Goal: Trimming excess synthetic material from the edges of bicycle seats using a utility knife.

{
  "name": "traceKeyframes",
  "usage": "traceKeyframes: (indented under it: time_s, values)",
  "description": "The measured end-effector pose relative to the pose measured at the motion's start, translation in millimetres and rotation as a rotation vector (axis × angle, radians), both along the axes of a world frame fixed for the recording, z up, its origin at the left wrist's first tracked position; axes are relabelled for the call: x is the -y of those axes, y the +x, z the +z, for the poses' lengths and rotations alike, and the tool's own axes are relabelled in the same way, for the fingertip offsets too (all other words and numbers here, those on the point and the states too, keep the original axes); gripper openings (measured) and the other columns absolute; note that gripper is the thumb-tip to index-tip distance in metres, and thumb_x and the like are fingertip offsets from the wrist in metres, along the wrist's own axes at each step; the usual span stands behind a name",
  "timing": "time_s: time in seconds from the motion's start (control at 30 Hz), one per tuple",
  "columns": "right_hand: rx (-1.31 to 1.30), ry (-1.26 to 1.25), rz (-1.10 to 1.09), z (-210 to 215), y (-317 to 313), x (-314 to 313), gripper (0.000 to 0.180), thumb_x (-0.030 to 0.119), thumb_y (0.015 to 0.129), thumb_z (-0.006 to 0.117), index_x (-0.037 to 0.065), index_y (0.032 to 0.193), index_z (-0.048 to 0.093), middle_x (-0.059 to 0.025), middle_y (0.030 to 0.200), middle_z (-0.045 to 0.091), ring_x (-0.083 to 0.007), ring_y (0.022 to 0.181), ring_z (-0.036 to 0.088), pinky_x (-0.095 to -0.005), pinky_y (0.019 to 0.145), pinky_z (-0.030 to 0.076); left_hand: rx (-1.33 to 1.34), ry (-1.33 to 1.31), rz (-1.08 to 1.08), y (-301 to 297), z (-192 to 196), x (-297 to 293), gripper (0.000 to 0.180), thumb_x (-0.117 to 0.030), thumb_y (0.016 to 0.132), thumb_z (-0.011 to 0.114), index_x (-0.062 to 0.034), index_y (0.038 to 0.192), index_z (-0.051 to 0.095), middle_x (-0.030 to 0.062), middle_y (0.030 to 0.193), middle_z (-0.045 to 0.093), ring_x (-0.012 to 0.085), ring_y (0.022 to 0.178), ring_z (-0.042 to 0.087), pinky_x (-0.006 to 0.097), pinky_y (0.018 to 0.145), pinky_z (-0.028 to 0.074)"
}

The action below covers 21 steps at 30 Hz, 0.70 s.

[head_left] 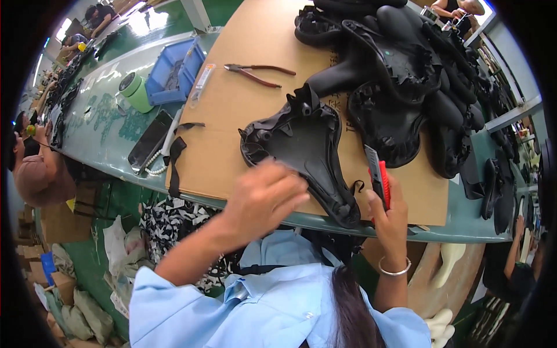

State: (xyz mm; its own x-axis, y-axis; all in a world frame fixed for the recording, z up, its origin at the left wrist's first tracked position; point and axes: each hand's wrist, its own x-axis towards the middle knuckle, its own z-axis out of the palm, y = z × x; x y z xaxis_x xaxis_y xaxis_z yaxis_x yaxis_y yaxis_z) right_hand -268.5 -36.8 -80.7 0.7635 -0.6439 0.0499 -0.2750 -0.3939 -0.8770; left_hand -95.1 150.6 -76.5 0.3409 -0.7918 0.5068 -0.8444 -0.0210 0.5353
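A black bicycle saddle [299, 145] lies upside down on the cardboard sheet, its hollow underside facing up and its wide end away from me. My left hand [264, 194] is over the saddle's near left edge. Motion smears its bent fingers, so I cannot tell whether they grip anything. On the other side of the saddle's narrow end, my right hand [390, 214] is closed around a red and black utility knife [380, 178]. The knife's blade is out and points up and away, apart from the saddle.
More black saddles [394, 64] are piled at the far right. Cutting pliers [261, 72] lie on the cardboard [212, 139]. To the left are a blue bin [174, 72], a green container [134, 93], a phone [151, 142] and black strips [175, 165]. Other people work farther off.
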Motion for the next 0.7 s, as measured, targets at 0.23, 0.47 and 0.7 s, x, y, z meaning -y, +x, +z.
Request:
traceKeyframes:
  time_s: [0.23,0.47,0.7]
  values:
    - [0.102,-0.424,0.288,1.0,-21.5,-7.3,0.063,0.006,0.084,0.067,0.007,0.142,0.041,-0.0131,0.093,0.063,-0.0204,0.063,0.059,-0.0302,0.06,0.05,-0.079,0.436,-0.521,65.6,-2.5,53.5,0.009,-0.017,0.078,0.063,-0.0106,0.083,0.068,0.0052,0.078,0.06,0.027,0.081,0.061,0.039,0.068,0.048]
    - [-0.121,-0.69,0.448,1.8,-23.9,-15.8,0.067,0.006,0.073,0.074,0.015,0.135,0.053,-0.0049,0.07,0.05,-0.0168,0.056,0.052,-0.0306,0.047,0.041,-0.075,0.423,-0.422,54.9,-11.9,56.8,0.014,-0.017,0.085,0.059,-0.0059,0.078,0.056,0.008,0.074,0.056,0.0276,0.078,0.059,0.04,0.067,0.046]
    - [-0.274,-0.825,0.498,8.6,-11.6,-13.3,0.064,0.002,0.076,0.064,0.017,0.136,0.053,-0.0051,0.066,0.044,-0.018,0.053,0.047,-0.0305,0.046,0.04,-0.042,0.438,-0.45,59.3,-12.6,59.9,0.014,-0.015,0.088,0.055,-0.0043,0.08,0.052,0.0113,0.074,0.055,0.0325,0.077,0.057,0.042,0.067,0.043]
